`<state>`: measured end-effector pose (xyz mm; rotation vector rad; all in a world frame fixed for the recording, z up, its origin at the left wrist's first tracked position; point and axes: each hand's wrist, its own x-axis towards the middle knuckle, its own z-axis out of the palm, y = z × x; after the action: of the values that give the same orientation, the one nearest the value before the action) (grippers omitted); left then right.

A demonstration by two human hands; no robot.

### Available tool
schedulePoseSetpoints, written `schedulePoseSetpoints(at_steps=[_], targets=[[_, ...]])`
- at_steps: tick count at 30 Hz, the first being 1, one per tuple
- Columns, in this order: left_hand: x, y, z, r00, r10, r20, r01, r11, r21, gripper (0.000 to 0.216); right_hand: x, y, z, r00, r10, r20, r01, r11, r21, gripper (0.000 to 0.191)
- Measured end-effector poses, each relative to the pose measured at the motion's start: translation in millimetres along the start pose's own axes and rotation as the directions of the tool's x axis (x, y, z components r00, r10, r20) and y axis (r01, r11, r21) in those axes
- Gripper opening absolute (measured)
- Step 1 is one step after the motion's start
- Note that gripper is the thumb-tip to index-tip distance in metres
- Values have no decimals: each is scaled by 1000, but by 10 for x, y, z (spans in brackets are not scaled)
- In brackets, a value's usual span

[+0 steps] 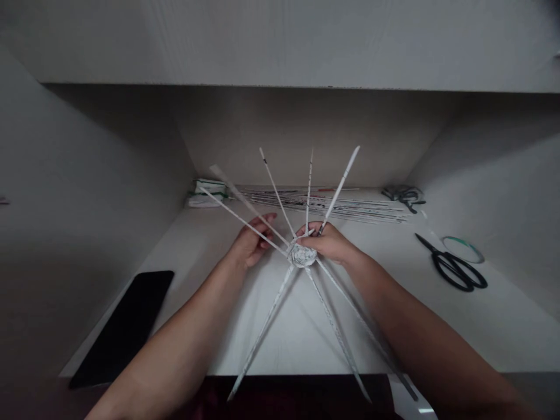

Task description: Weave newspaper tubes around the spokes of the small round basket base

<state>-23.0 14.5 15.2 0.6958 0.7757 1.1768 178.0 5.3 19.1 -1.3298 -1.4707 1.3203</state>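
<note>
Weaving around the paper hub (304,255) seems in hand, above the middle of the bench (297,350). Fingers of the right hand (330,240) pinch its rim, their tips partly hidden; those of the left hand (254,240) curl part-open, gripping nothing visible, contact with the blurred spokes (240,195) unclear. The next move likely calls for a steady pinch.

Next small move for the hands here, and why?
I'd probably bring the left hand to the near-left edge of the woven centre to steady it. Only the right hand pinches it; the left sits off to the side, behind two paper sticks. Whether it touches them is unclear.
</note>
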Motion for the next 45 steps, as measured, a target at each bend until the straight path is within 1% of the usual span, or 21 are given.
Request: schedulePoseSetpoints(at_steps=[2,4,7,8,9,11,14,16,20,22,26,29,32,34,36,38,40,45], targets=[[7,-63,1,995,-44,84,32,990,136,35,-6,6,1,999,-26,39,27,999,-18,22],[-18,-97,5,975,-79,207,40,981,188,48,-10,17,11,997,-54,56,57,997,-60,21],[-71,-109,1,902,-157,401,77,975,209,66,-35,4,52,993,-104,62,113,979,-167,19],[-82,-112,-3,884,-181,432,91,971,222,67,-53,-12,72,990,-121,66,132,969,-208,17],[-89,-117,-8,875,-195,442,97,967,236,66,-74,-34,93,988,-139,73,152,957,-245,16],[-90,-134,-16,878,-201,433,92,961,261,62,-122,-82,132,981,-172,95,193,932,-307,13],[-75,-169,-16,880,-194,434,66,954,293,58,-165,-119,155,970,-201,134,236,907,-348,11],[-64,-193,-8,889,-194,414,55,944,325,54,-159,-100,143,972,-186,144,226,908,-354,13],[-39,-240,8,932,-182,315,28,900,436,47,-110,-17,100,979,-150,139,191,913,-361,14],[-22,-263,8,940,-164,299,5,884,467,46,-102,4,89,975,-158,158,205,913,-352,14],[10,-289,9,946,-107,305,-47,889,456,45,-124,-15,101,959,-194,207,250,922,-297,15],[20,-280,23,957,-67,281,-68,892,446,47,-131,-41,116,958,-187,218,234,949,-212,20],[24,-267,35,976,-35,214,-66,893,445,54,-124,-70,97,961,-179,209,196,979,-60,34],[26,-262,36,983,-21,181,-59,902,428,53,-118,-93,59,966,-154,207,157,988,3,41],[24,-257,35,986,-30,163,-38,915,402,48,-113,-114,11,972,-122,199,126,992,-5,43],[14,-247,35,988,-56,141,-6,914,406,45,-107,-121,-25,975,-113,189,126,990,-57,41],[0,-232,39,989,-81,123,19,899,437,45,-99,-109,-36,976,-128,175,148,983,-108,38],[-30,-208,29,981,-154,119,83,882,464,46,-77,-43,24,976,-185,113,201,969,-141,34]])
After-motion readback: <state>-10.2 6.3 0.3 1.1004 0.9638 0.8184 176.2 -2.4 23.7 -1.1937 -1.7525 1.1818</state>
